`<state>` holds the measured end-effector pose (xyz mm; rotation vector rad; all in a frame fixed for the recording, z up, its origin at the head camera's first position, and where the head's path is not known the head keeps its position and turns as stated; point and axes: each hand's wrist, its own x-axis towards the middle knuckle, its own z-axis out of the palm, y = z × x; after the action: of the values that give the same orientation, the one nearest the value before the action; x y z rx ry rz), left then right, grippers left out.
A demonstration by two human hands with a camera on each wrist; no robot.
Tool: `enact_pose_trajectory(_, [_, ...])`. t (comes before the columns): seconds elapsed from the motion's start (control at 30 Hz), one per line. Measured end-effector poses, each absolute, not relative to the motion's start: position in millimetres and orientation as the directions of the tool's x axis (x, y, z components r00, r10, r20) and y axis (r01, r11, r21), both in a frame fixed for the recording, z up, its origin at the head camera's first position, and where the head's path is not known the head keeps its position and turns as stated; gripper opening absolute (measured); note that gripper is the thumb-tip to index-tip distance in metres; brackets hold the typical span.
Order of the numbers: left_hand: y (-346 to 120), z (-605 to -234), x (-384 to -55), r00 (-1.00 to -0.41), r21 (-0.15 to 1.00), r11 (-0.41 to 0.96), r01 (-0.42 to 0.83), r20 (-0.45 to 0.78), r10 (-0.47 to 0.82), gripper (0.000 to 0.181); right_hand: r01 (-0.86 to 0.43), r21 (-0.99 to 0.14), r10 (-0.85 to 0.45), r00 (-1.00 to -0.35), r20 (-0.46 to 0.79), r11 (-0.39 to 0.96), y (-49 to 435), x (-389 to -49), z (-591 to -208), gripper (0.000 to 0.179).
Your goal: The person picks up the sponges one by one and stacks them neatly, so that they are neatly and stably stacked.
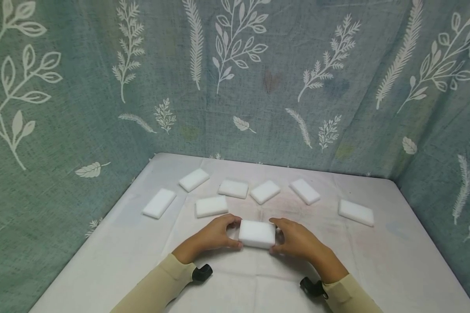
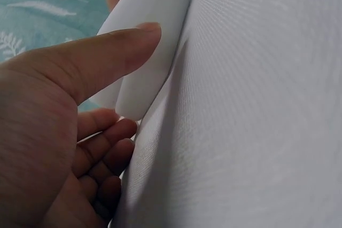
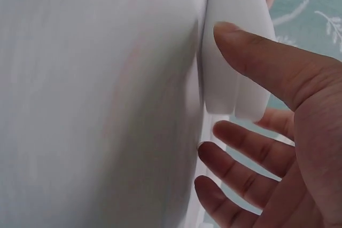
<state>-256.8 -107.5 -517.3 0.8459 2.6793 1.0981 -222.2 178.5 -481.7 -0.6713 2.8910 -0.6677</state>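
The left sleeve and right sleeve are cut off by the lower border of the head view, as is the near edge of the white surface. A black device is partly covered by the left cuff. The stacked pair of white blocks is located centrally on the surface, well inside its left and right edges, directly between the two hands. Its left end is pinched by the left hand and its right end by the right hand, each thumb being laid on the near side. Two layers are made out in the wrist views; the seam is hard to distinguish from the head. The index fingertips are largely hidden behind the pair, and full contact beneath it cannot be confirmed.

Beyond, a single block is noted toward the right edge, and another just past the left hand. One block is placed near the left edge. Four more are spread toward the far edge, which is bordered by a leaf-patterned curtain.
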Motion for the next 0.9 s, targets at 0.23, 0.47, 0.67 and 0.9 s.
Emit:
enact_pose_trajectory(0.23, [-109, -516, -256, -0.840, 0.688, 0.572, 0.446, 0.101, 0.533, 0.079, -0.362, -0.442, -0.407, -0.913, -0.008, 0.821, 189, -221, -475, 0.088])
enact_pose_trajectory(0.47, [-109, -515, -255, -0.845, 0.710, 0.553, 0.436, 0.111, 0.523, 0.074, -0.363, -0.445, -0.400, -0.916, 0.011, 0.819, 203, -228, -476, 0.084])
enact_pose_trajectory(0.67, [-109, -518, -255, -0.840, 0.720, 0.532, 0.445, 0.129, 0.527, 0.074, -0.337, -0.459, -0.378, -0.926, 0.003, 0.822, 217, -239, -473, 0.081])
enact_pose_trajectory(0.9, [-109, -519, -255, -0.833, 0.714, 0.522, 0.467, 0.157, 0.530, 0.075, -0.312, -0.474, -0.351, -0.936, 0.007, 0.823, 236, -256, -467, 0.074])
